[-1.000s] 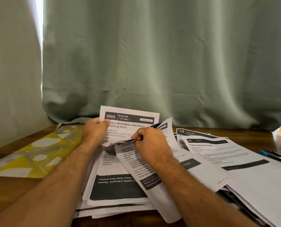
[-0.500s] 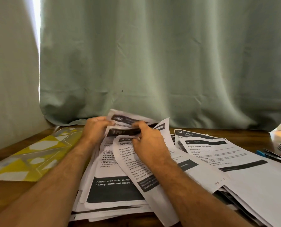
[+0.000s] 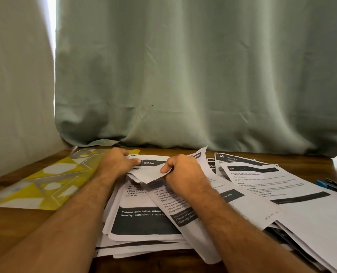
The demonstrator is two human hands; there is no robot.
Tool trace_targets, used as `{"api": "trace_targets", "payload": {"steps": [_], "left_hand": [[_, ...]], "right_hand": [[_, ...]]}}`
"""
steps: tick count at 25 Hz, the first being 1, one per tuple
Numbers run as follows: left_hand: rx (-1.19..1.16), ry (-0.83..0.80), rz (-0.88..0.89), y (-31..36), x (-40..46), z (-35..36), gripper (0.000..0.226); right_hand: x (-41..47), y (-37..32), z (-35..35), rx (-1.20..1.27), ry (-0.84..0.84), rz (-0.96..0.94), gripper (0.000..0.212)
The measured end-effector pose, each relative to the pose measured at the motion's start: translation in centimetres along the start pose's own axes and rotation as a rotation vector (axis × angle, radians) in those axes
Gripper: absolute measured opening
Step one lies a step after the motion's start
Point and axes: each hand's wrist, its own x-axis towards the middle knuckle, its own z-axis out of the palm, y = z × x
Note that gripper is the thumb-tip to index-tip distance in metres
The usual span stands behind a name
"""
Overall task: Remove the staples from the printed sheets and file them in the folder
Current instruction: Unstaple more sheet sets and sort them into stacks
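A thick pile of printed sheets [image 3: 144, 219] with black header bars lies on the wooden table in front of me. My left hand [image 3: 114, 164] pinches the top left corner of a folded-over sheet [image 3: 151, 174] headed BEDROOM. My right hand [image 3: 183, 172] grips the same sheet's right side, fingers curled round its bent edge. The sheet's lower corner folds down between my hands. A yellow and white patterned folder [image 3: 43, 186] lies flat to the left of the pile. No staple can be made out.
More printed sheets [image 3: 293, 196] fan out to the right. A blue pen and dark pens [image 3: 333, 187] lie at the far right edge. A green curtain [image 3: 183, 75] hangs close behind the table.
The upright sheet headed 3565 BEDROOM has been brought down flat toward the pile. Both hands moved lower and forward with it, and the dark tool in my right hand is no longer visible.
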Motion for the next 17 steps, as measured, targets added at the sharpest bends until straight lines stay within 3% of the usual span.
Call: {"api": "trace_targets", "payload": {"steps": [2,5,8,11,17], "left_hand": [[0.148,-0.079,0.003,-0.16,-0.06,0.34,0.058],[0.018,-0.021,-0.012,-0.48,0.62,0.53,0.069],[-0.280,0.120,-0.020,-0.15,0.71,0.28,0.052],[-0.520,0.139,-0.039,0.24,0.47,0.14,0.023],[-0.718,0.211,-0.175,0.04,0.47,-0.18,0.042]], "right_hand": [[-0.10,-0.02,0.02,-0.014,-0.021,0.003,0.017],[-0.13,-0.03,0.10,-0.001,-0.010,0.012,0.020],[0.02,0.15,0.38,-0.003,-0.001,0.005,0.021],[0.28,0.30,0.60,0.013,0.026,-0.010,0.016],[0.34,0.30,0.33,0.018,0.069,-0.062,0.013]]}}
